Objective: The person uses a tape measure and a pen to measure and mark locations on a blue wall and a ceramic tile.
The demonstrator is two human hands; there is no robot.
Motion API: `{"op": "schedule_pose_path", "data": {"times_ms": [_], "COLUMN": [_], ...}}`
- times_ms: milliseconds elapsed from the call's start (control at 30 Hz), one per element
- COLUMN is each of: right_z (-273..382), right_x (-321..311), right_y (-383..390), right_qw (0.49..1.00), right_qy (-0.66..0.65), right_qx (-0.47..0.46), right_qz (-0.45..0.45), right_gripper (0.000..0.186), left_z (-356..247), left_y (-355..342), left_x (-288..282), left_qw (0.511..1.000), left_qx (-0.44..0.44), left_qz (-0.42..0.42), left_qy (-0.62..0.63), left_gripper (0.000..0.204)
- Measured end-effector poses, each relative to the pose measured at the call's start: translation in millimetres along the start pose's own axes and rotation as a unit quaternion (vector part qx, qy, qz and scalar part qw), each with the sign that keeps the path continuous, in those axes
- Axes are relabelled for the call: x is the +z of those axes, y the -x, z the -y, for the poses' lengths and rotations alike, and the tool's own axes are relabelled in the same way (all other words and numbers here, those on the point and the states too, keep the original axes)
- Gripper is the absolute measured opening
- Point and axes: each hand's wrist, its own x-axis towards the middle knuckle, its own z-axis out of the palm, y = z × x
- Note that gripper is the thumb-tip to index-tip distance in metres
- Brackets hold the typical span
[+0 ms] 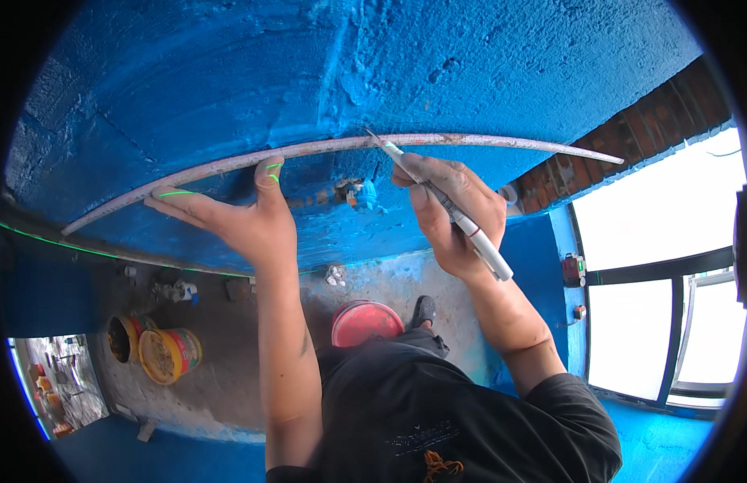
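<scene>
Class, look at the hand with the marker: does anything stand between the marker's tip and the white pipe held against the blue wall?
Nothing visible does. The marker in the right hand has its tip right at the white pipe; the left hand presses the pipe farther left.

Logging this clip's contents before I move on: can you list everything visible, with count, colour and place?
Wall: one, blue painted, rough, ahead.
Straightedge: one, pale, long, held flat against the wall.
Marker pen: one, white, tip at the straightedge.
Laser line: one, green, low on the left wall.
Buckets: two, yellow, on the floor at left.
Red bucket: one, on the floor below the hands.
Brick strip: one, red-brown, upper right.
Window: one, bright, dark frame, right.
Left hand: pressing the straightedge.
Right hand: gripping the marker pen.
</scene>
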Motion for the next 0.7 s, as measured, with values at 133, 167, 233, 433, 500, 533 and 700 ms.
{"op": "schedule_pose_path", "data": {"times_ms": [133, 167, 233, 433, 500, 533, 700], "right_z": [8.1, 7.3, 3.4, -5.2, -10.7, -13.9, -15.8], "right_x": [2.5, 1.9, 2.7, -14.8, -24.5, -28.3, -41.4], "right_y": [-3.0, -3.2, -4.5, 3.8, 9.0, 11.0, 17.7], "right_qw": [0.999, 0.999, 0.999, 1.000, 1.000, 1.000, 0.998], "right_qy": [-0.028, -0.025, -0.004, 0.022, 0.023, 0.024, 0.029], "right_qx": [0.015, 0.016, 0.010, 0.004, 0.016, 0.011, 0.033], "right_qz": [0.042, 0.041, 0.033, -0.015, -0.007, -0.014, -0.034], "right_gripper": [0.022, 0.022, 0.021, 0.024, 0.024, 0.024, 0.025], "left_z": [1.2, 0.3, -0.2, -5.5, -5.4, -4.1, -0.5], "left_y": [-1.8, -1.0, -0.7, -2.9, -2.8, -2.4, -1.0], "left_x": [0.3, 0.6, 0.4, -2.5, -2.4, -2.0, -1.7], "left_qw": [0.999, 0.999, 1.000, 1.000, 0.999, 1.000, 0.999], "left_qx": [0.043, 0.032, 0.021, 0.019, 0.023, 0.022, 0.024], "left_qz": [-0.010, -0.007, -0.006, -0.003, -0.006, -0.006, -0.005], "left_qy": [-0.014, -0.015, -0.016, -0.022, -0.023, -0.021, -0.027], "left_gripper": [0.118, 0.117, 0.117, 0.118, 0.116, 0.116, 0.115]}}
